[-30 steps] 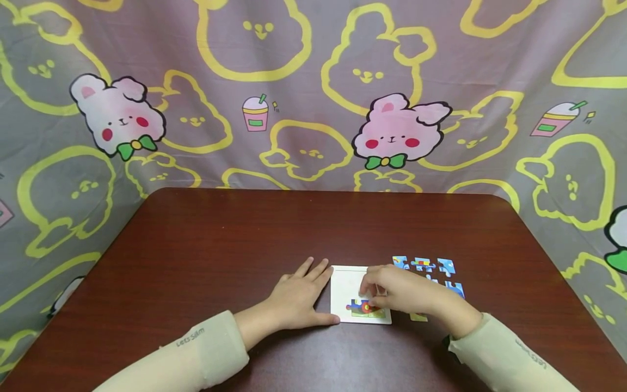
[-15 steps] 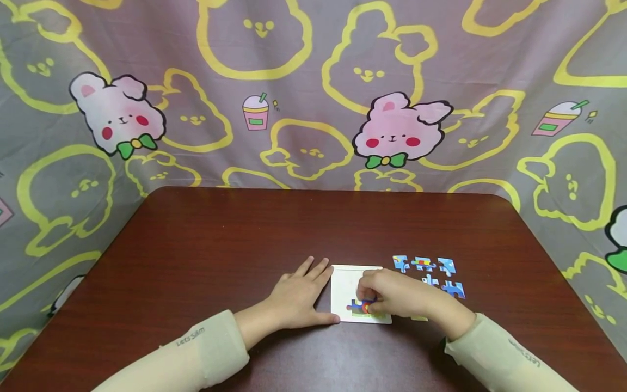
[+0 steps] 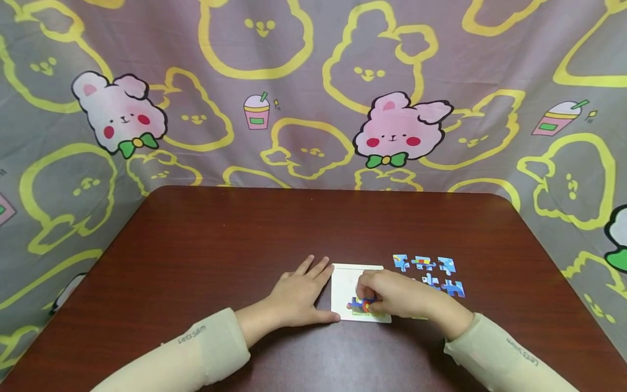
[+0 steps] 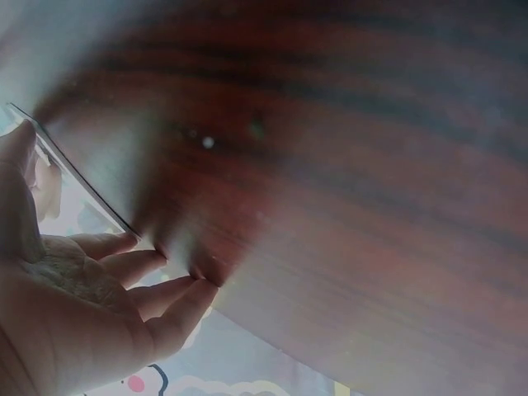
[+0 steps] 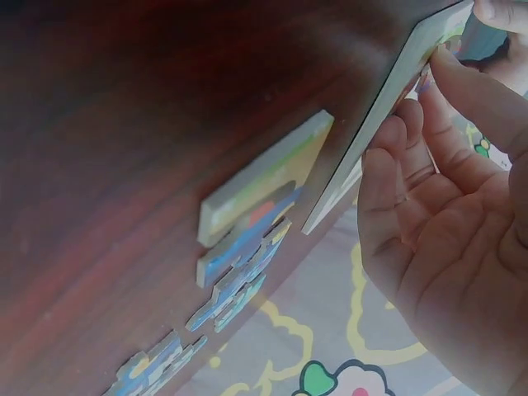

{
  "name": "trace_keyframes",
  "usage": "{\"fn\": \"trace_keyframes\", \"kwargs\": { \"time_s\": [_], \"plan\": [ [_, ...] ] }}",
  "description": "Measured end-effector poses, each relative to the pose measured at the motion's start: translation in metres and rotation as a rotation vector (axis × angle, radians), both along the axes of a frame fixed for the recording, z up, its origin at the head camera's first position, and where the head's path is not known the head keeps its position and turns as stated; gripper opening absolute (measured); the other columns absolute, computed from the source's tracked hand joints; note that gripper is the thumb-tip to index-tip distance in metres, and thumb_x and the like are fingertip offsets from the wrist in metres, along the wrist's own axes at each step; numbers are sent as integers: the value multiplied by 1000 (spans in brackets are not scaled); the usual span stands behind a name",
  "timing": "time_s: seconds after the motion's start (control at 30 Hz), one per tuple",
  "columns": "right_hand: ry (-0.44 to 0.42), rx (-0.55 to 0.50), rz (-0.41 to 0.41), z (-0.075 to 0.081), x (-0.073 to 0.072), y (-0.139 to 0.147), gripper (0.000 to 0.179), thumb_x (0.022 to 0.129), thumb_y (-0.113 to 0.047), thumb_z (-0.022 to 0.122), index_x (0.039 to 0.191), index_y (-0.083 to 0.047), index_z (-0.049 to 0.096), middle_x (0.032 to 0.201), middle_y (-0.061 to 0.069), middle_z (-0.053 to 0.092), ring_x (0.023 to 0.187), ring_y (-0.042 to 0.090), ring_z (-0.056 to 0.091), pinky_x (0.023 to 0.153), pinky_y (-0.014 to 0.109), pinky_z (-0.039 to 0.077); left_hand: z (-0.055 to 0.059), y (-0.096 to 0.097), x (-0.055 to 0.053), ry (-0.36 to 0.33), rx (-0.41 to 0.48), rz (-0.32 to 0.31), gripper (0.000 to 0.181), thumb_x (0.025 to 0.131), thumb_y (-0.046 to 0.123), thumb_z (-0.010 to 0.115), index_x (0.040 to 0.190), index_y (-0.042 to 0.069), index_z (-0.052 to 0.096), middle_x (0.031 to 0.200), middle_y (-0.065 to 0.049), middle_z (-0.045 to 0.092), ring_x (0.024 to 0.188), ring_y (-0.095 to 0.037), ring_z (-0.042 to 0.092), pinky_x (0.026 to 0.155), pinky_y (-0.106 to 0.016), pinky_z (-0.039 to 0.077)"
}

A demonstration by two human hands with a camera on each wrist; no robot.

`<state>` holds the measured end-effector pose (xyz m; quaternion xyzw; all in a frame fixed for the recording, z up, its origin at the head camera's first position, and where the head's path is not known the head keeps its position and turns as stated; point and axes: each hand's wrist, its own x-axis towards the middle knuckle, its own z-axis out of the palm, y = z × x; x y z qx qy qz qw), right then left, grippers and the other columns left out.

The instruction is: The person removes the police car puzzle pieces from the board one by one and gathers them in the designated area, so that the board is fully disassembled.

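Note:
A white square puzzle board (image 3: 345, 280) lies on the table, with colourful puzzle pieces in its lower part. My right hand (image 3: 392, 294) is over the board's right side, thumb and fingers curled down to pinch a blue, red and green puzzle piece (image 3: 366, 307). The hand covers part of that piece. In the right wrist view, thumb and index fingertips meet close at the surface of the board (image 5: 388, 107). My left hand (image 3: 296, 299) rests flat along the board's left edge, fingers spread, thumb at the near left corner; the left wrist view shows these fingers (image 4: 177, 309) extended on the table.
To the board's right lie several loose puzzle pieces, among them a light-blue one (image 3: 446, 265), one with red and yellow (image 3: 423, 263) and a darker blue one (image 3: 453, 288). The brown table (image 3: 235, 234) meets a patterned curtain (image 3: 303, 98) at its back and sides.
My right hand has shifted slightly left over the board, fingertips still at the same piece; more of the loose pieces beneath the wrist is covered. The left hand has stayed in place.

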<state>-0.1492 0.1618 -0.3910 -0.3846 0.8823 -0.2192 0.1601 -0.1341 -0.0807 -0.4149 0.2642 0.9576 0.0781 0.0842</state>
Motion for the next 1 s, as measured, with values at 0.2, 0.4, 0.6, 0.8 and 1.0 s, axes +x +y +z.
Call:
{"fn": "trace_keyframes", "kwargs": {
  "time_s": [0.2,0.4,0.6,0.8,1.0],
  "plan": [
    [-23,-28,-4,1,-1,2,22,80,-1,75,86,-18,61,79,-8,54,72,2,48,65,19,42,0,0,-1,-9,8,1,100,78,75,63,155,17,36,163,-3,31,151,-33,27,99,-57,46],
    [-58,-58,-9,3,-1,2,22,82,0,74,85,-17,61,77,-8,55,70,1,49,64,19,43,0,0,-1,-11,9,3,101,79,75,62,156,17,35,164,-3,30,152,-33,26,99,-57,45],
    [-95,-111,-14,4,0,3,17,85,-3,74,85,-16,62,80,-9,57,70,-1,49,64,19,45,0,0,-1,-13,-2,4,101,78,76,61,156,18,34,164,-2,29,152,-32,25,99,-57,45],
    [-167,-158,-27,3,0,3,16,86,-2,72,85,-14,62,75,-9,59,68,-1,50,62,19,45,1,0,0,-20,-12,4,102,78,77,61,156,18,33,164,-2,28,152,-32,24,100,-58,45],
    [-224,-199,-37,2,0,4,14,87,-1,71,85,-11,62,73,-6,61,67,0,52,62,20,48,2,0,0,-22,-10,0,101,79,77,61,156,17,34,164,-3,29,152,-33,25,100,-57,45]
  ]
}}
